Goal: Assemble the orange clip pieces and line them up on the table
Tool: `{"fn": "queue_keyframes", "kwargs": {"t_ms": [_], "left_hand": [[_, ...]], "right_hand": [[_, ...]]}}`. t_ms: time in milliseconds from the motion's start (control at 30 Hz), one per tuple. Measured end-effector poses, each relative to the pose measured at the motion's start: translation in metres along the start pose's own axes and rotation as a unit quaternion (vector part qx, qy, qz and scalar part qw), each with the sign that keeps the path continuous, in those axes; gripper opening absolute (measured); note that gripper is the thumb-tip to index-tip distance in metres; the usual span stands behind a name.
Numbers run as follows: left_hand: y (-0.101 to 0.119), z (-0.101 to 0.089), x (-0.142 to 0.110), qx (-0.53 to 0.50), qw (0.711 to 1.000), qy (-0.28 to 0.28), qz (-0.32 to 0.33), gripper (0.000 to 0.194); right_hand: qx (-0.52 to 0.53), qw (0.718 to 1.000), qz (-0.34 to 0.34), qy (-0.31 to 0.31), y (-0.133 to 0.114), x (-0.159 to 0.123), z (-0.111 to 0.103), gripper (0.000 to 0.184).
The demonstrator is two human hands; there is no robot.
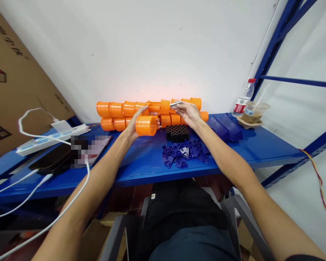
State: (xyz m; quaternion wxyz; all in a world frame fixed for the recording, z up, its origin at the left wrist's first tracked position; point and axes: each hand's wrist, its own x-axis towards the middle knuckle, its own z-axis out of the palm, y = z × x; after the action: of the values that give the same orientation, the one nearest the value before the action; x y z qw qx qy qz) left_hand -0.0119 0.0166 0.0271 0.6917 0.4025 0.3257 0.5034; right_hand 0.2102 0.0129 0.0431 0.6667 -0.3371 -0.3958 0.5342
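My left hand (134,126) is wrapped round an orange plastic cup-like cylinder (146,125), which lies on its side in the air above the shelf's front half. Its open end faces right. In my right hand (189,113) a thin, flat, silvery piece (176,104) is pinched between thumb and fingers; its exact kind is unclear. Behind both hands, more orange cylinders (129,108) lie in two stacked rows along the wall, partly hidden by the hands. Below my right hand sit a block of short black tubes (177,133) and a loose heap of small dark-blue plastic pieces (184,151).
On the blue tabletop (141,159), dark-blue sheets (225,127) lie to the right. Behind them stand a bottle (244,99) and a cup (252,112) in a carrier. A power strip (53,137), phones (54,156) and white cables occupy the left. Blue posts (271,47) rise at right.
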Motion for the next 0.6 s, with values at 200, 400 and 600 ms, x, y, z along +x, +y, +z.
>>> {"fn": "queue_keyframes", "kwargs": {"t_ms": [200, 400, 600], "left_hand": [[-0.007, 0.002, 0.000, 0.018, 0.998, -0.054, -0.039, 0.042], [-0.009, 0.006, -0.006, 0.009, 0.996, -0.071, -0.061, 0.044], [-0.007, 0.016, -0.013, 0.037, 0.998, -0.041, -0.043, 0.047]], "right_hand": [[-0.006, 0.999, -0.015, -0.033, 0.003, -0.015, 0.012, 0.019], [-0.050, 0.998, -0.017, -0.023, 0.010, -0.020, 0.015, 0.018], [-0.138, 0.988, -0.056, -0.038, 0.014, -0.018, 0.015, 0.016]]}}
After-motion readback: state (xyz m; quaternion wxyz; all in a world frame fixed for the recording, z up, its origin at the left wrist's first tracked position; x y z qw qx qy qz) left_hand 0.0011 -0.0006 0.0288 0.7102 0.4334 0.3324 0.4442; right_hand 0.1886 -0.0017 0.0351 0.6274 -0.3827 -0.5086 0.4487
